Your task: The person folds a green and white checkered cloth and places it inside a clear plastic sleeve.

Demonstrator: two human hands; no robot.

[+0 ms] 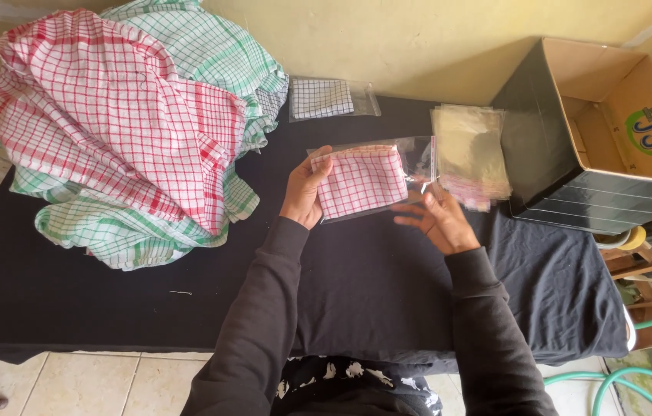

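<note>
Bagged cloth: a folded red-checked cloth in a clear plastic bag (364, 182), centre of frame, above the black tablecloth (110, 285).
Left hand (304, 191): closed on the bag's left edge.
Right hand (438, 219): fingers spread at the open right end, pinching nothing.
Handling: light, soft, slippery film; best held by the edges.

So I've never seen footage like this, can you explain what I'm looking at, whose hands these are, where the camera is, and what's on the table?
The one picture comes from a camera worn on a person's head, looking down at their own two bare hands. The left hand holds a clear plastic bag with a folded red-checked cloth inside; the right hand is at the bag's open end. They work over a table with a black cover. On it lie a heap of red and green checked cloths, a bagged dark-checked cloth, a stack of empty bags and an open cardboard box.
</note>
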